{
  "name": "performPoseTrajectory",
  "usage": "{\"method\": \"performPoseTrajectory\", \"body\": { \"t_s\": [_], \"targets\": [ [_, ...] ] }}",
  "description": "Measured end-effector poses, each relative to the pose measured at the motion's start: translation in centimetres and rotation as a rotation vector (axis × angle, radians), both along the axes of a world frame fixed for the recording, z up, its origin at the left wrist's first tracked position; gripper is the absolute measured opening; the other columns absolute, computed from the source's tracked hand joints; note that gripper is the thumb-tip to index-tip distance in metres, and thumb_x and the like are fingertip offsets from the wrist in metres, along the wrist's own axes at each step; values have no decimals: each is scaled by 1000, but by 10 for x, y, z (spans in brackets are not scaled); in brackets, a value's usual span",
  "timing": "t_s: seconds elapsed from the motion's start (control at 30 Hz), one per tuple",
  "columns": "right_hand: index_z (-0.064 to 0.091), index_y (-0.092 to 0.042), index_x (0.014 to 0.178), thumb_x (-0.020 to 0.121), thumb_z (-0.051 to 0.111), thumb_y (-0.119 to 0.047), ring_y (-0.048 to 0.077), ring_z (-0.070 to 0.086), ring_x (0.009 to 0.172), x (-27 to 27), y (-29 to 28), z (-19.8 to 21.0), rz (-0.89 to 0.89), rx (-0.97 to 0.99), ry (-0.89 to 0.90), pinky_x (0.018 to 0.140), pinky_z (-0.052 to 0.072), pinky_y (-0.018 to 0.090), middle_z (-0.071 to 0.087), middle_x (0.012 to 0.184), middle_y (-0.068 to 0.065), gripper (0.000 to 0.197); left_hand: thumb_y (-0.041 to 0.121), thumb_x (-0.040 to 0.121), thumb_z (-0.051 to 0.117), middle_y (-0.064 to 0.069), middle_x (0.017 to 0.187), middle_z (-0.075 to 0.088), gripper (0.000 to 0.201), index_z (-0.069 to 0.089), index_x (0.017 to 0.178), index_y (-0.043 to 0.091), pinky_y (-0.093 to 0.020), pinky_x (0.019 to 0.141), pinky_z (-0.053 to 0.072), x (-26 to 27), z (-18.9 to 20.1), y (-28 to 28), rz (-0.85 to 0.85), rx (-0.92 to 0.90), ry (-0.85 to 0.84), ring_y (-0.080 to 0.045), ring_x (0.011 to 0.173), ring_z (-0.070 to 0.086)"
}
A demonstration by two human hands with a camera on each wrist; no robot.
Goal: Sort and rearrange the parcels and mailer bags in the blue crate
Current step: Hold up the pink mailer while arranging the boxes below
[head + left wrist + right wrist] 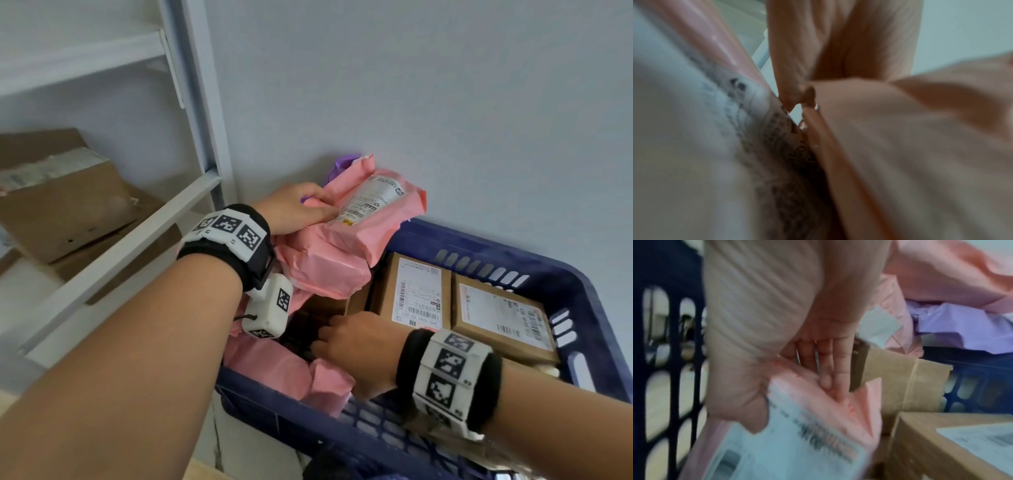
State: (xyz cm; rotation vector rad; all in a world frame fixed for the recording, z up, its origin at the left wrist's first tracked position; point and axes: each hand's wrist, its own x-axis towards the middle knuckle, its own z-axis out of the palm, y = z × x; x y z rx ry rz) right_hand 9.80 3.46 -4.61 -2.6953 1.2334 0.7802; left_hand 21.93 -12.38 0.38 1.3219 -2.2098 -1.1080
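The blue crate [513, 253] holds labelled cardboard parcels on its right and pink mailer bags on its left. My left hand [298, 205] grips a bunch of pink mailers [376, 222], raised over the crate's far left corner, the top one showing a white label [694, 129]. A purple mailer [342, 164] pokes out behind them. My right hand [346, 339] reaches down into the crate's front left. There its thumb and fingers [830, 366] pinch another pink mailer [818, 410] with a white label, next to a brown parcel [900, 378].
Two labelled parcels [416, 291] [503, 315] lie flat, side by side, in the crate's right half. A white metal rack [120, 246] stands to the left with flattened cardboard [61, 198] on its shelf. A pale wall lies close behind the crate.
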Motion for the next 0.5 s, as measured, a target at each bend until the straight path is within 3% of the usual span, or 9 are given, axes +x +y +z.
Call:
{"method": "performPoseTrajectory", "body": {
  "t_s": [0.07,0.13,0.3,0.4,0.5],
  "targets": [
    [60,-17,105,68,74,-41,24,59,77,-7,1,11,-148,60,-33,69,53,32,65,90,2,46,40,88,66,8,131,56,39,63,125,28,-19,91,34,0,0,0,0,-1,-3,-9,117,51],
    [61,-19,109,70,73,-49,20,64,77,-20,-1,15,-338,159,-24,73,57,33,69,90,0,51,41,88,66,7,132,57,39,63,124,28,-19,92,34,0,0,0,2,-2,-2,-11,121,51],
    [46,-11,129,82,71,-32,17,65,58,-41,-3,5,-837,477,-22,64,58,29,70,91,4,58,41,88,66,7,132,57,39,63,125,27,-19,93,34,0,-2,0,-11,-4,4,-11,121,52],
    [46,-5,132,87,66,-28,20,64,77,-44,0,-3,-891,457,7,70,55,26,67,114,10,54,39,89,65,7,131,57,39,62,125,26,-18,91,33,0,-1,0,-13,-6,8,-8,117,52],
    [53,-8,127,90,60,-24,18,57,93,-42,3,-14,-797,361,70,79,49,25,63,120,6,41,39,89,65,7,132,57,39,62,125,27,-19,92,33,0,-1,0,-19,-10,4,-10,119,52]
  ]
}}
